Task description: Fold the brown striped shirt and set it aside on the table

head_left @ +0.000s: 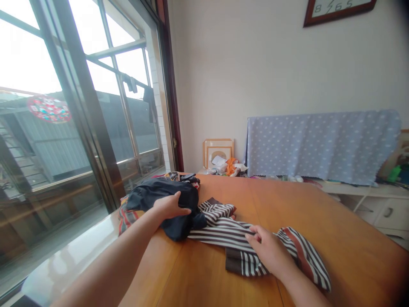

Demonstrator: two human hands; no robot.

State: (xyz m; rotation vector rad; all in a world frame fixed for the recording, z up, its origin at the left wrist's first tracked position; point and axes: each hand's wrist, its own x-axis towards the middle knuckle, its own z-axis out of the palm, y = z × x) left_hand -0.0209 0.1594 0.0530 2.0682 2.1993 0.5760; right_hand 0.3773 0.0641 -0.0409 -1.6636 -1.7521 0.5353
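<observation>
A dark navy garment (pixel 166 192) lies bunched on the wooden table. Over its right part reaches my left hand (pixel 171 206), thumb and forefinger apart. To the right, a black-and-white striped sweater (pixel 220 232) is spread in loose folds, with dark ribbed cuffs and a reddish band at its right end. One end of it runs up against the navy cloth. My right hand (pixel 263 245) is on the sweater's middle, fingers curled in on the fabric; the fingertips' exact hold is partly hidden.
Patterned clothes (pixel 128 217) lie under and behind the navy garment. The brown wooden table (pixel 319 213) extends to the right. A large sliding window (pixel 79 106) stands at left. At the back are a blue dotted cloth (pixel 319 145), picture frames (pixel 206 147) and a white cabinet (pixel 391 213).
</observation>
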